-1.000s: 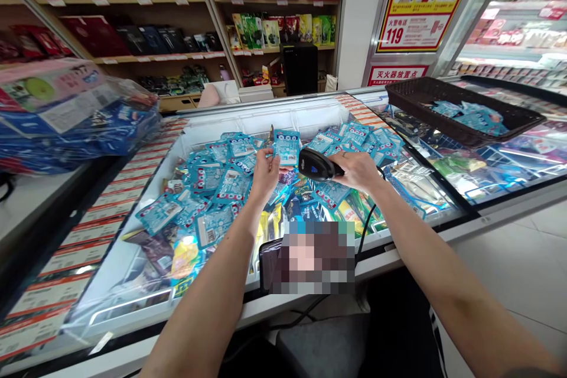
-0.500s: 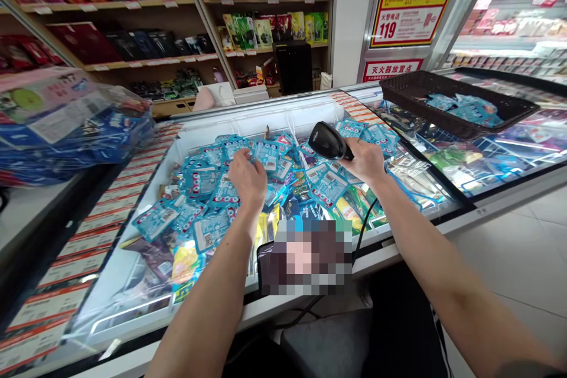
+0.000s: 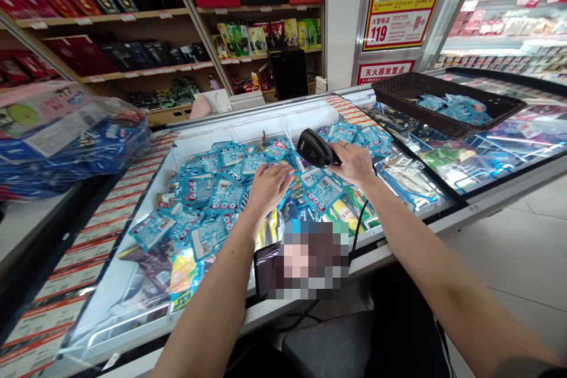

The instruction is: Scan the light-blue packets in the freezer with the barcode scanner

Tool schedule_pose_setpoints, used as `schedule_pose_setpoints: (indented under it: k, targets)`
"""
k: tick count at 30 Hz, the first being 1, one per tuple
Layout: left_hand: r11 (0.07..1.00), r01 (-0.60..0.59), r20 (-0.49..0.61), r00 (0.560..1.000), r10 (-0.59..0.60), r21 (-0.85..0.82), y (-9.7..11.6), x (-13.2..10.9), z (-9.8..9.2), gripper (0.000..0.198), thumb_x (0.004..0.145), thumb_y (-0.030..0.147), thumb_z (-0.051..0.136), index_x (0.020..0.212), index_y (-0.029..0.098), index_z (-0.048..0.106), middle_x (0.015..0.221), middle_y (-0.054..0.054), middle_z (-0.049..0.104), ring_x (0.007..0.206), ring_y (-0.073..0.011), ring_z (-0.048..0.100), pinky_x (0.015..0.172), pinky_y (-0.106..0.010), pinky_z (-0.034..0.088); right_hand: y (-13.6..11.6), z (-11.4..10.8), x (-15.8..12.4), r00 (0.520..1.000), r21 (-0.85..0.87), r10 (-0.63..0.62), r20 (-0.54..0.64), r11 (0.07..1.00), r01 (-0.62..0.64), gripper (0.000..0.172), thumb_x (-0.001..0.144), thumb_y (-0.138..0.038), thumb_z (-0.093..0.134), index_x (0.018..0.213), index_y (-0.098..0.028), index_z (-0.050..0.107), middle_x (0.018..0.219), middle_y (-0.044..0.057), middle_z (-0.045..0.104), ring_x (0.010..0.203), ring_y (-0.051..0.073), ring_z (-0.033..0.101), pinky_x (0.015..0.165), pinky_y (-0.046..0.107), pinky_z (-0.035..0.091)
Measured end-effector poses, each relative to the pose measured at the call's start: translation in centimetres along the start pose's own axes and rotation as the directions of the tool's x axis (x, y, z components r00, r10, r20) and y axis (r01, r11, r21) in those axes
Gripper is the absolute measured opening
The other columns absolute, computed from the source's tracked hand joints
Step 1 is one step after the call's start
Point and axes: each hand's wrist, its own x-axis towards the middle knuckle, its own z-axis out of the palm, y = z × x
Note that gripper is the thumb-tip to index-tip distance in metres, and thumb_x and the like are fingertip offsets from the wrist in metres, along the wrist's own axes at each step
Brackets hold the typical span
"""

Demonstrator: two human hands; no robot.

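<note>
Many blue flat packets (image 3: pixel 225 194) with white barcode labels lie heaped in the chest freezer (image 3: pixel 261 120). Over the middle of the heap is my left hand (image 3: pixel 269 189), its fingers stretched forward on or just above the packets. Its fingertips are partly hard to make out, and I see no packet lifted in it. My right hand (image 3: pixel 357 164) is wrapped round the handle of a black barcode scanner (image 3: pixel 312 149), whose head points left, toward my left hand. The scanner's cable (image 3: pixel 359 227) runs down to the freezer's front edge. Beside my right hand lie more blue packets (image 3: pixel 325 191).
A dark phone-like device (image 3: pixel 268 269), partly blurred out, leans at the front edge. To the right, a brown basket (image 3: pixel 410 105) holds several blue packets. A plastic-wrapped bundle (image 3: pixel 66 136) sits left, beyond a strip of price labels (image 3: pixel 100 230). Shelves (image 3: pixel 146 71) stand behind.
My left hand has moved right across the heap, away from the packet at its fingertips. The scanner in my right hand has shifted slightly left and down; the view has turned a little.
</note>
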Motion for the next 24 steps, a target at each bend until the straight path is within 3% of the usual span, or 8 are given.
schedule_pose_setpoints:
  k: [7,11,19,24]
  targets:
    - [0.992,-0.119,0.021,0.993,0.120,-0.044,1.1,-0.1,-1.3,0.036,0.088,0.040,0.043,0.118,0.025,0.054,0.119,-0.006,0.059,0.116,-0.0221,0.048,0.103,-0.043,0.028,-1.1,-0.8,0.2,1.000,-0.003,0.007,-0.023,1.000,-0.007,0.061,0.081,-0.038,0.052,0.137,-0.020,0.036,0.108,0.009,0.060,0.095,0.024,0.054,0.076,0.030,0.038]
    - [0.982,-0.140,0.055,0.988,0.148,-0.124,1.4,-0.2,-1.7,0.041,0.082,0.049,0.051,0.115,0.025,0.055,0.119,-0.007,0.058,0.113,-0.0233,0.050,0.098,-0.040,0.034,-1.4,-0.9,0.3,1.000,-0.060,0.018,-0.009,0.998,-0.019,0.055,0.083,-0.033,0.050,0.135,-0.022,0.039,0.105,0.009,0.059,0.095,0.025,0.053,0.077,0.031,0.037]
    - [0.948,-0.096,0.112,0.985,0.135,-0.303,2.7,0.6,-1.7,0.049,0.072,0.058,0.059,0.106,0.024,0.052,0.127,-0.007,0.052,0.117,-0.0249,0.047,0.099,-0.043,0.034,-2.0,-1.3,1.2,1.000,-0.079,0.018,0.015,0.997,-0.017,0.053,0.082,-0.032,0.054,0.133,-0.023,0.042,0.104,0.009,0.059,0.094,0.024,0.053,0.074,0.031,0.038]
    - [0.965,-0.027,0.205,0.975,0.083,-0.262,3.2,0.4,-0.6,0.064,0.062,0.065,0.063,0.110,0.024,0.051,0.130,-0.008,0.049,0.120,-0.0284,0.044,0.102,-0.046,0.029,-2.8,-2.0,2.5,0.997,-0.084,0.066,-0.041,0.994,-0.070,0.047,0.080,-0.029,0.055,0.125,-0.017,0.049,0.106,0.012,0.059,0.096,0.027,0.052,0.076,0.033,0.037]
